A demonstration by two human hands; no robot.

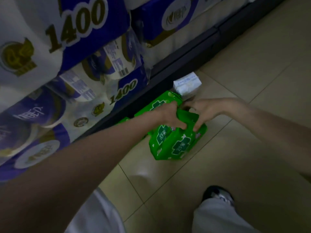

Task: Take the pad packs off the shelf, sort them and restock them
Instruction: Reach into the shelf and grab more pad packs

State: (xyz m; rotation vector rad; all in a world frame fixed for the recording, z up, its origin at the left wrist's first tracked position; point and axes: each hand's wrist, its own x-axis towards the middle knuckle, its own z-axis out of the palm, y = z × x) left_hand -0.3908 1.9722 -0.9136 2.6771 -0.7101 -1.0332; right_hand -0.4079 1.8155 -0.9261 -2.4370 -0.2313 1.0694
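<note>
Several bright green pad packs [175,143] stand on the tiled floor beside the dark shelf base. My left hand [171,115] grips the top of the green packs from the left, fingers curled over them. From the right, my right hand [200,111] pinches the top edge of the same green packs. Another green pack [161,101] lies behind my left hand, against the shelf base. A white pad pack [187,84] rests on the floor just beyond the green ones.
The shelf [193,47] on the left is filled with large purple and white tissue roll packs [75,39] marked 1400. Beige floor tiles [252,73] stretch to the right. My legs in light trousers and a shoe [218,195] are at the bottom.
</note>
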